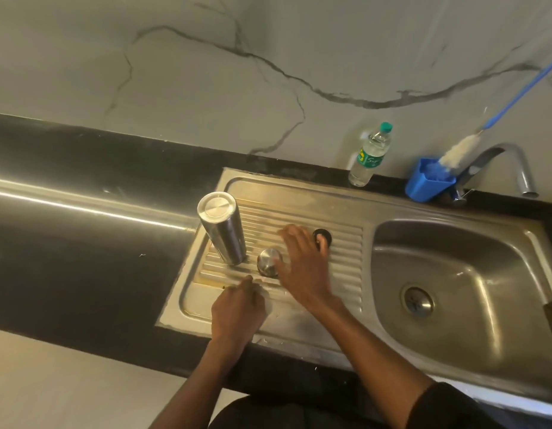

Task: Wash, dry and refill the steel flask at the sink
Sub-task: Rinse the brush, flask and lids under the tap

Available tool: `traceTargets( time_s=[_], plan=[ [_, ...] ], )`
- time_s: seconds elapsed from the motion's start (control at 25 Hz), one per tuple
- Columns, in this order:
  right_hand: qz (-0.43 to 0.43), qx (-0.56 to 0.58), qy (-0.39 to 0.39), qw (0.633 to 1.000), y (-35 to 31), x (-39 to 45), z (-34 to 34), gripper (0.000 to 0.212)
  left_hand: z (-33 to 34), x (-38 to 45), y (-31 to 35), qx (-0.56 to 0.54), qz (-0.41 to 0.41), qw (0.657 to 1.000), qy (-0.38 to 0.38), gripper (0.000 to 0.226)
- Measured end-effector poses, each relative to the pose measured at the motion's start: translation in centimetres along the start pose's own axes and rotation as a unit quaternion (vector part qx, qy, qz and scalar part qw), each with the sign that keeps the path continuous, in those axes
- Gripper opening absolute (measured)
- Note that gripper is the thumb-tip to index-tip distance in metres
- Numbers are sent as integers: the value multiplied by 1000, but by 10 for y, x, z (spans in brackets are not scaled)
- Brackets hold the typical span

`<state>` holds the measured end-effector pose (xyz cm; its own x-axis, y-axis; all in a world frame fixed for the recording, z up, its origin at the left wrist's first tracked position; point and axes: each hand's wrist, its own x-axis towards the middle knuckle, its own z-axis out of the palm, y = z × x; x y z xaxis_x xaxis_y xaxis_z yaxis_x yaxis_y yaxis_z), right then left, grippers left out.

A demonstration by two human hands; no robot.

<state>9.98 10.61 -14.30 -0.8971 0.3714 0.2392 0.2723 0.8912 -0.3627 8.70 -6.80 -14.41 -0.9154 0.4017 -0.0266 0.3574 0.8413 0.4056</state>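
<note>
Now: black worktop (pixel 82 274), steel sink (pixel 454 274) with ribbed drainboard (pixel 346 243). Steel flask (pixel 222 232) inverted at drainboard's left edge; probably stiff, slick when wet, best gripped mid-body. Right hand (pixel 302 264) spread beside steel cap (pixel 269 261), near black ring (pixel 322 237). Left hand (pixel 237 311) loosely curled, holding nothing visible.

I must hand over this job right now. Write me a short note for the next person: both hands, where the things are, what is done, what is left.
Left hand: loosely curled, resting on the drainboard, holding nothing visible.
Right hand: open, fingers spread between the steel cap and the black stopper.
Steel flask: inverted on the drainboard, apparently draining.
Water bottle and bottle brush stand behind the sink.
Left: refill, then close.
</note>
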Motion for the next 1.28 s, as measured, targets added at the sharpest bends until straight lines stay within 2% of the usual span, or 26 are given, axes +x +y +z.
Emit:
traceTargets(
  time_s=[0.08,0.16,0.24,0.32,0.4,0.44,0.48,0.56,0.6,0.64,0.68,0.76,0.92,1.0,1.08,1.16,1.28],
  plan=[
    [59,-31,13,998,21,6,-11,55,2,0,-3,-12,3,1000,-9,26],
    [116,-53,-71,989,42,15,-12,58,2,0,-5,-15,8,1000,-25,23],
    [122,-27,-142,982,57,21,-6,56,1,0,-7,-21,2,999,-28,24],
    [120,33,-127,984,67,21,-5,56,-2,-3,-3,-32,-3,999,-25,27],
    [179,150,-56,971,71,16,-12,48,-4,-8,3,-40,-11,999,-14,31],
    [235,244,-25,940,73,11,-18,40,-4,-11,9,-47,-16,999,5,31],
    [302,355,-3,885,75,6,-25,30,-5,-14,16,-62,-22,997,32,27],
    [433,554,8,711,82,-7,-42,15,-5,-18,41,-106,-20,991,82,18],
    [478,614,0,628,86,-14,-47,21,-4,-18,53,-125,-10,987,98,16],
    [507,653,-3,562,96,-22,-52,31,-1,-17,71,-139,7,985,106,14],
    [524,682,2,510,106,-30,-56,41,1,-14,88,-152,19,982,107,13],
    [545,714,28,438,129,-43,-67,53,9,-7,123,-181,33,979,85,16],
    [546,755,90,353,187,-58,-102,63,42,16,194,-240,71,968,1,22],
    [535,769,135,322,215,-62,-118,59,58,33,228,-239,81,967,-42,22],
    [520,778,174,305,242,-64,-134,49,73,55,262,-221,88,967,-94,25],
    [505,787,202,292,268,-62,-148,42,85,76,300,-214,95,961,-144,39],
    [487,800,219,275,301,-51,-156,47,104,113,354,-222,107,957,-156,46]
  ],
)
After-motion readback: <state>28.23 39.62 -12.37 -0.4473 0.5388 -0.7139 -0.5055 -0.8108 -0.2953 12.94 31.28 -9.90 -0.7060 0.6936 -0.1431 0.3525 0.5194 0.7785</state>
